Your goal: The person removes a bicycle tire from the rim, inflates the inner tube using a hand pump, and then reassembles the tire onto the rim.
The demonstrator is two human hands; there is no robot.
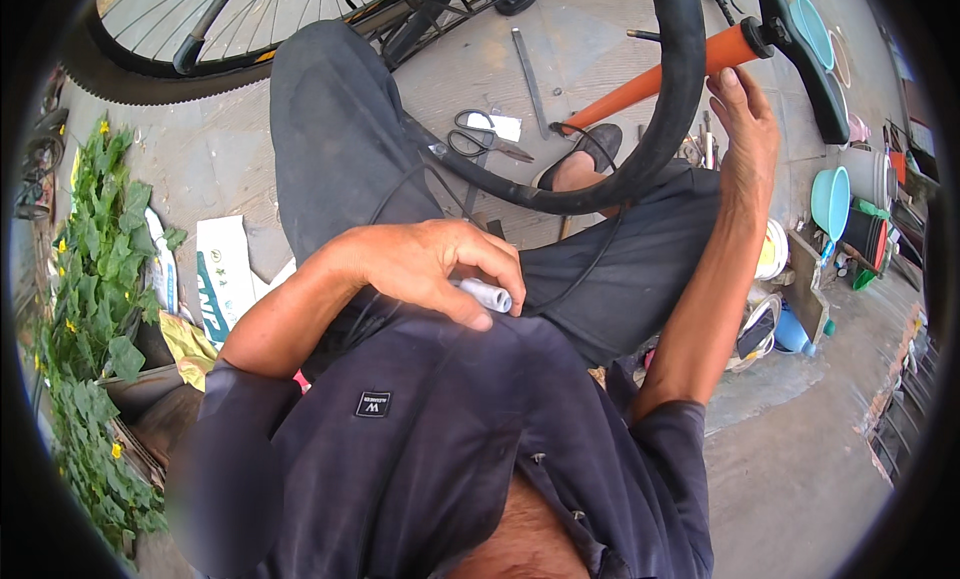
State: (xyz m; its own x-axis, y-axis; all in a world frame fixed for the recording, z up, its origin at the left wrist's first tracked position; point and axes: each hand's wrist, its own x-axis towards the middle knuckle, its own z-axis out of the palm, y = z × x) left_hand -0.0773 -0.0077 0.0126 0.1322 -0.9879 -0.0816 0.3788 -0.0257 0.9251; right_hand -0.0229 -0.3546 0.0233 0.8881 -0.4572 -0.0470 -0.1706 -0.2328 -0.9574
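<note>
My left hand [440, 269] is in front of my chest, its fingers curled around a small whitish cylinder [486, 295] with a round bluish end. Most of that cylinder is hidden by the palm. My right hand [748, 129] is raised at the right, fingers stretched out. Its fingertips are at the orange barrel of a floor pump [650, 79], and I cannot tell if they touch it. The pump's black crossbar handle [808, 64] is beyond that hand. A plump black inner tube [690, 69] with a valve stem curves over the pump and across my legs.
A bicycle wheel [90, 59] and frame lie at the far left. Between my legs are scissors [485, 134], a white card [508, 128] and a flat metal bar [530, 79]. Leafy plants [100, 239] grow at the left; basins [830, 201] and buckets stand at the right.
</note>
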